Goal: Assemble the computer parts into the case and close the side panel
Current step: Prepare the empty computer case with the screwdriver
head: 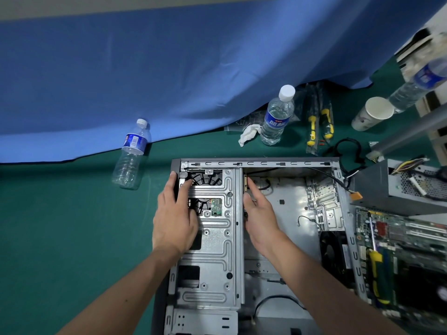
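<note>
Even, fairly bright overhead light with soft, faint shadows. Centre is sharp; wide-angle distortion bends the frame edges, and the bottle point(420, 83) at upper right smears into blur. Mild sheen on the bare metal case point(285, 213).

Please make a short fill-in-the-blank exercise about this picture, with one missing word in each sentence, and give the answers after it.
1. The open grey metal computer case lies on a ____ table cover.
2. The green motherboard lies ____ the case, to its right.
3. The left hand rests on the silver metal drive ____.
4. The white paper cup lies on its ____.

Answers: green; outside; cage; side
</note>
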`<state>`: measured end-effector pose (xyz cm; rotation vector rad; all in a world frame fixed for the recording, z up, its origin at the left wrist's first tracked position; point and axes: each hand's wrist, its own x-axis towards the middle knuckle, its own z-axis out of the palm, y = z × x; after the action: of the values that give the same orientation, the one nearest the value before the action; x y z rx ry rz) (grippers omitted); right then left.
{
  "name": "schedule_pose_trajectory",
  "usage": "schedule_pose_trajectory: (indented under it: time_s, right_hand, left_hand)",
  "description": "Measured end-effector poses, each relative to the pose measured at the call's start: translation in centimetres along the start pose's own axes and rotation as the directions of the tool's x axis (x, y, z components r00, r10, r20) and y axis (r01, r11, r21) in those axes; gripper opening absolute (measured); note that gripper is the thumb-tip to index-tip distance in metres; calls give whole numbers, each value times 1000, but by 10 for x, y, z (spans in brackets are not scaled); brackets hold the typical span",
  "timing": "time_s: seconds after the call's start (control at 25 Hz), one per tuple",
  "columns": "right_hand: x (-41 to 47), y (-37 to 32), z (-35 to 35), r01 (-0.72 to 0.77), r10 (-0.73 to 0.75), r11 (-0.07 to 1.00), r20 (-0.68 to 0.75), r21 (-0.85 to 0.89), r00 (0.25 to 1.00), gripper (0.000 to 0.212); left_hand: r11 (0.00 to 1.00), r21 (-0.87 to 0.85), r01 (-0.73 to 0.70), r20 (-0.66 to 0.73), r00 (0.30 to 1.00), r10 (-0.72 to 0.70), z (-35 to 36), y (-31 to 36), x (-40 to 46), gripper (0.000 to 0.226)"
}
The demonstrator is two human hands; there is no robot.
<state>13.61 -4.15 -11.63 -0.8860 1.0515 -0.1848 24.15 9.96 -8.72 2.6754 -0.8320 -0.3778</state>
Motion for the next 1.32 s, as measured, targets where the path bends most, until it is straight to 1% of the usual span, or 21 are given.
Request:
schedule_pose_trajectory:
  time_s: [0.24,0.56,0.8,0.92,1.0,1.08,1.12,1.16,1.2,1.24,1.28,1.32]
  right_hand:
    - [1,3,1,-12,7,997,61,81,998,42]
    - [3,3,-1,-11,10,999,25,49,1000,42]
    - [2,4,1,9,-10,999,17,36,1000,41]
    - [-1,1,2,-5,4,999,24,41,1000,40]
    - [-5,-3,2,-25,25,1000,41,6,999,40]
    - [-14,-9,-4,-42,47,989,28,-141,999,41]
    - [-19,-13,-11,-20,23,967,7,-254,1000,41]
    - [-28,-18,-21,46,-50,926,-1,-374,999,42]
    - [-37,-25,-33,145,-163,855,8,-498,987,43]
    - [-46,-31,-46,239,-293,738,20,-631,956,43]
    - [-54,-38,-61,293,-427,568,29,-769,904,44]
    - [-60,-42,-76,294,-544,378,46,-878,838,46]
  left_hand:
    - [1000,-4,-7,-3,1000,7,1,-1,0,64]
    - [1000,0,-10,-8,1000,10,2,-1,1,63]
    - [1000,-3,-11,-17,1000,11,3,-2,1,63]
    - [1000,4,-19,-21,1000,19,4,-3,1,62]
    - [1000,5,-21,-27,999,21,7,-4,2,61]
    - [1000,4,-20,-34,999,20,8,-5,2,60]
    - [1000,6,-25,-38,999,25,8,-6,1,59]
    - [999,9,-31,-43,999,31,8,-6,1,58]
    - [999,14,-34,-44,998,35,8,-6,1,57]
    - [999,20,-35,-41,999,36,8,-6,1,56]
    - [999,25,-36,-34,999,37,9,-6,2,55]
    - [998,37,-41,-30,999,42,9,-6,2,54]
